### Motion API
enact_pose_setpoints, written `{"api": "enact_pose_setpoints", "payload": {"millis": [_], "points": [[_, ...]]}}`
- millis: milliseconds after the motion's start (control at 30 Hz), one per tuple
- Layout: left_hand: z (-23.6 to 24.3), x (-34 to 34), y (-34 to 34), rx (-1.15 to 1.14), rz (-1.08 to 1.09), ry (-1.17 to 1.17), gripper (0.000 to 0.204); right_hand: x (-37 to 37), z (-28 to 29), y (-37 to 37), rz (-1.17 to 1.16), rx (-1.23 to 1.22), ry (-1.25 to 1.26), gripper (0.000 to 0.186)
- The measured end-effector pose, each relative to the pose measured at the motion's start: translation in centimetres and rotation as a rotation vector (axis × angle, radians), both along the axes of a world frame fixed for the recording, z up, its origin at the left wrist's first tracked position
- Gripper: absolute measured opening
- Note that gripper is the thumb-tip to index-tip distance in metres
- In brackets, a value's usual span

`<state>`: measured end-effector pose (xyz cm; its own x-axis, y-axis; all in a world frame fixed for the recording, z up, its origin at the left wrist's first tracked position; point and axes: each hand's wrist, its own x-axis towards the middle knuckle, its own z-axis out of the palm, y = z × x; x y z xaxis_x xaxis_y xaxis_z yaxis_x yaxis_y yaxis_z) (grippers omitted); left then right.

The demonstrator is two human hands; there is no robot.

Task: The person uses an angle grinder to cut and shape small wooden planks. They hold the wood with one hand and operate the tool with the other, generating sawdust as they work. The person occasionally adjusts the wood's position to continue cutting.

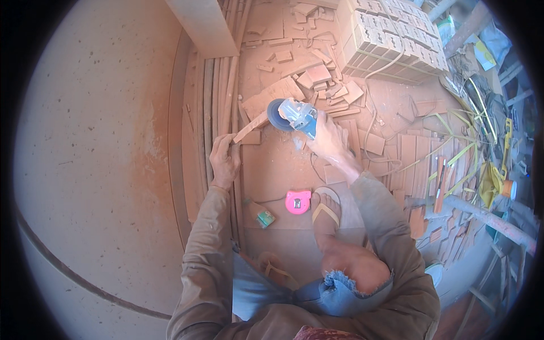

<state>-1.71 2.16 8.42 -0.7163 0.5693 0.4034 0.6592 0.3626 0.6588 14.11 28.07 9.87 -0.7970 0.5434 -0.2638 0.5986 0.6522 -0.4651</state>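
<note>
My right hand [331, 139] is wrapped round the body of a blue angle grinder [305, 120]. The grinder's round disc [277, 115] points left and meets, or nearly meets, the far end of a narrow strip of reddish tile [249, 129]. Whether the disc is spinning cannot be told. My left hand [225, 161] pinches the near end of that strip, which slants up to the right. Beneath the strip lies another tile piece [252, 137] on the dusty floor.
Broken tile pieces [317, 76] heap beyond the grinder. Strapped stacked blocks [394, 42] stand far right, with rows of tiles [416, 156] nearer. Long pipes [217, 107] run along the left wall. A pink tape measure [298, 202] and small green box [264, 219] lie near my sandalled foot [326, 215].
</note>
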Motion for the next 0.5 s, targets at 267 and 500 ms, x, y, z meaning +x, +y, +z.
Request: {"api": "enact_pose_setpoints", "payload": {"millis": [267, 500], "points": [[0.0, 0.2, 0.0, -0.018, 0.004, -0.027, 0.019, -0.6, -3.2, 3.7, -0.106, 0.052, -0.033, 0.062], [-1.1, -0.3, -0.7, 0.009, 0.027, -0.056, 0.019, -1.0, -1.6, 3.5, -0.124, 0.057, -0.086, 0.062]]}}
